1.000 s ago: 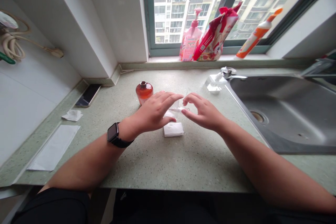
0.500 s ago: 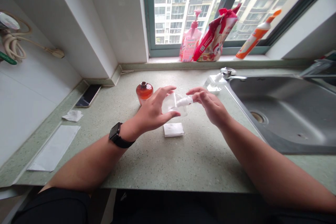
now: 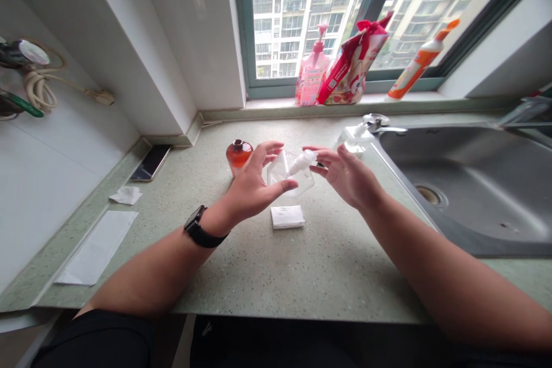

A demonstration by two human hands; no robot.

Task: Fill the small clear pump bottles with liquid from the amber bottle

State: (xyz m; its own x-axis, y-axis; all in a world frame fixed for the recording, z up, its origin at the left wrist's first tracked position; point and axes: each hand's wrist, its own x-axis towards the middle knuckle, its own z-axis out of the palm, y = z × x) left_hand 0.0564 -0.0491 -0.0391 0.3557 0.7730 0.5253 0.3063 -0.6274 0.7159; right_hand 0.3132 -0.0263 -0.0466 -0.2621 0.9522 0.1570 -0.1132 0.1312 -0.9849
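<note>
My left hand (image 3: pixel 259 175), with a black watch on the wrist, grips a clear square plastic bottle (image 3: pixel 297 175) between thumb and fingers. The bottle leans to the right, its whitish neck end pointing toward my right hand (image 3: pixel 351 175). That hand is open beside the neck, fingers stretched and slightly curved, apart from the bottle as far as I can see. Something small and dark shows at its fingers; I cannot make out what. Just behind my left hand stands an amber bottle (image 3: pixel 239 156) without a cap. A folded white tissue (image 3: pixel 287 217) lies below the clear bottle.
A second clear bottle (image 3: pixel 356 138) stands by the faucet (image 3: pixel 379 122) and steel sink (image 3: pixel 474 184). At left lie a phone (image 3: pixel 150 162), a crumpled tissue (image 3: pixel 126 195) and a flat white sheet (image 3: pixel 97 247). The windowsill holds a pink pump bottle (image 3: pixel 311 77), a red bag (image 3: pixel 356 66) and an orange-white bottle (image 3: pixel 416 69).
My right hand has drawn slightly away from the bottle's neck and its fingers have opened. The left hand keeps its grip, with the neck tipped a little higher. The view has shifted slightly.
</note>
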